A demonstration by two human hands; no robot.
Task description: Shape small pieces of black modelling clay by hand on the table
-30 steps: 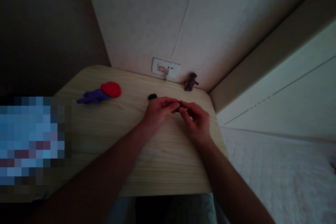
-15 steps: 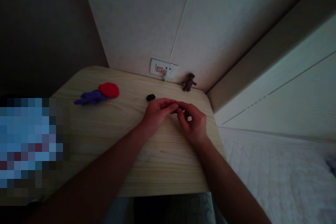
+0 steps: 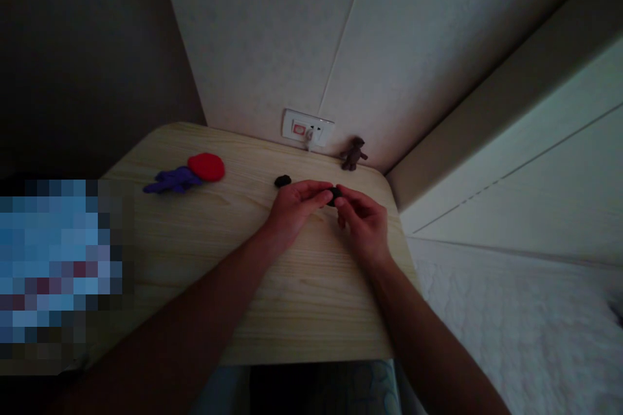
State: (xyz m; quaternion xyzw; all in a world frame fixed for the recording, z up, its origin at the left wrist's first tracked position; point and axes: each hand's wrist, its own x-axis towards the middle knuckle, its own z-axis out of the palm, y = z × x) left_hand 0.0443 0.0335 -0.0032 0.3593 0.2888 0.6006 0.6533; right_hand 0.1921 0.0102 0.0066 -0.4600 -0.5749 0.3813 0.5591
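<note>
One head-worn cam, above the near side of the worktop, facing forward and angled down. Forearms enter from the bottom; left hand and right hand fairly close, around mid-frame. Wall fills upper middle.

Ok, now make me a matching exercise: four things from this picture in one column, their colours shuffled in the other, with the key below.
Things:
1. Held piece, between the left hand and the right hand
2. Round piece
3. Figure near the wall
4. Irregular piece beside the round one

Colours:
A. Brown
B. Purple
C. Black
D. Red

Pairs: 1-C, 2-D, 3-A, 4-B
</note>
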